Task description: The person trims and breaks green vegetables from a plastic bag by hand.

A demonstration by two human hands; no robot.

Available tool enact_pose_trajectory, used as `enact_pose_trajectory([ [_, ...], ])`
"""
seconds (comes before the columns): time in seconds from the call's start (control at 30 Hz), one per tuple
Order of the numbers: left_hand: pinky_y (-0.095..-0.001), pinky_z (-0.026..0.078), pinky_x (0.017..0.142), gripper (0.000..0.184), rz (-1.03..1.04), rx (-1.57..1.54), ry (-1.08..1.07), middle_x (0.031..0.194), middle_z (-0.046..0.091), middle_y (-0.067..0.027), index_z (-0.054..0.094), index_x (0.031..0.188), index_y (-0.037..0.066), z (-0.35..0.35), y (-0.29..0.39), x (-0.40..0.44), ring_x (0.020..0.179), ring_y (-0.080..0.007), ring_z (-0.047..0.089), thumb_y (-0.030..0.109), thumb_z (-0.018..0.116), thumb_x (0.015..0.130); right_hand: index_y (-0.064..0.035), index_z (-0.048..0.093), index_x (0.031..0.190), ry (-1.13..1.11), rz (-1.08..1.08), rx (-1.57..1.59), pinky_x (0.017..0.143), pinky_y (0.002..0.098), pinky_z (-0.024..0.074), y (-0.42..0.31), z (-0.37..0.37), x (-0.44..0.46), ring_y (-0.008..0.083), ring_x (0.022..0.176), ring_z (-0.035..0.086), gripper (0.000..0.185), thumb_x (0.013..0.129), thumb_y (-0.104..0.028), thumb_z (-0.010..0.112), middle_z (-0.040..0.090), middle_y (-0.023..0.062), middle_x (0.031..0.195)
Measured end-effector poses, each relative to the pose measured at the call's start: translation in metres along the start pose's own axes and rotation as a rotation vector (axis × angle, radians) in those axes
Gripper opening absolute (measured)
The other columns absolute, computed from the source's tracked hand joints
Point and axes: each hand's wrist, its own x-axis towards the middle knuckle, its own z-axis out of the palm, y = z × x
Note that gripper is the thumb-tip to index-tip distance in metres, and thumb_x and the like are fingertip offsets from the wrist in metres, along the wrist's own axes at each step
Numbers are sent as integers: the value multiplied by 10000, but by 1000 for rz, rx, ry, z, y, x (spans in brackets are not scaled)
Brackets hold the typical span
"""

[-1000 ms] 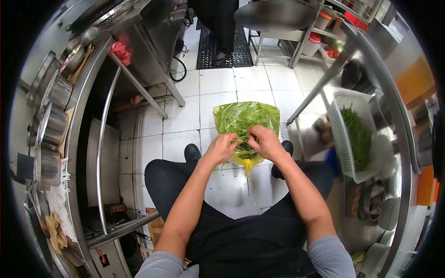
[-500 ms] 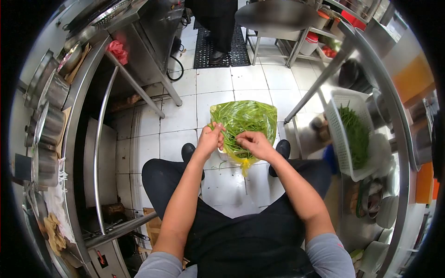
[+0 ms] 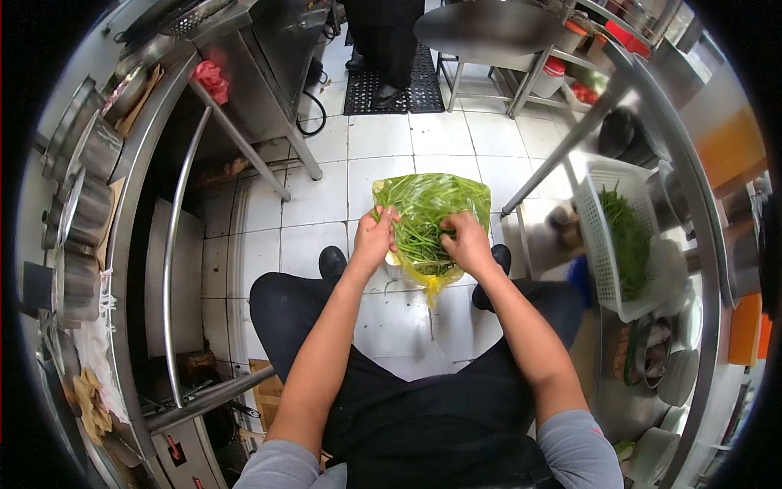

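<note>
A yellow-green plastic bag (image 3: 468, 187) lies open on the floor between my feet. Long thin green stalks (image 3: 419, 236) fill it. At the bag's left edge, my left hand (image 3: 375, 236) is closed, its fingers curled around green stalks. My right hand (image 3: 466, 244) is over the right side of the bag, with fingers bent down to the stalks. What its fingertips pinch is too small to make out. Yellow gathered plastic (image 3: 432, 287) hangs at the near side of the bag.
On the right shelf, a white perforated basket (image 3: 599, 244) holds cut greens (image 3: 626, 244). Metal pots (image 3: 88, 208) line the left counter. A metal rail (image 3: 181, 261) runs at my left. Ahead, a person in dark trousers (image 3: 387, 49) stands on a black mat (image 3: 358, 94).
My right hand has moved right and slightly up, away from my left hand. My left hand has stayed by the bag's left edge. The person ahead has shifted their feet.
</note>
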Motion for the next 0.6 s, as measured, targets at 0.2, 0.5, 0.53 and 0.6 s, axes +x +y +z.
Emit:
enact_pose_trajectory([
  [0.2,-270,468,518,223,17,-40,3,606,483,6,542,935,39,13,-1,-4,529,-106,504,229,465,1022,-35,592,813,-227,-6,-212,685,467,527,4,29,-20,373,779,637,126,763,-135,651,584,184,872],
  [0.5,-368,442,579,296,181,522,-37,605,554,-152,657,1097,-8,16,-6,-7,548,-207,531,190,646,877,-28,603,764,-131,56,-180,659,461,521,-35,-15,7,358,735,631,126,781,-141,658,585,173,831],
  [0.53,-368,442,579,296,182,522,-36,605,554,-152,657,1097,-8,19,-4,-9,548,-207,531,190,646,877,-28,603,764,-131,54,-179,659,461,521,-37,-18,7,358,735,631,126,781,-141,658,585,173,831],
  [0.6,-358,405,513,298,311,708,-79,565,542,-125,666,1120,9,26,-2,-14,481,-179,464,146,661,856,-33,611,768,-144,1,-104,648,457,520,-38,-22,6,356,714,629,113,775,-130,669,590,161,811],
])
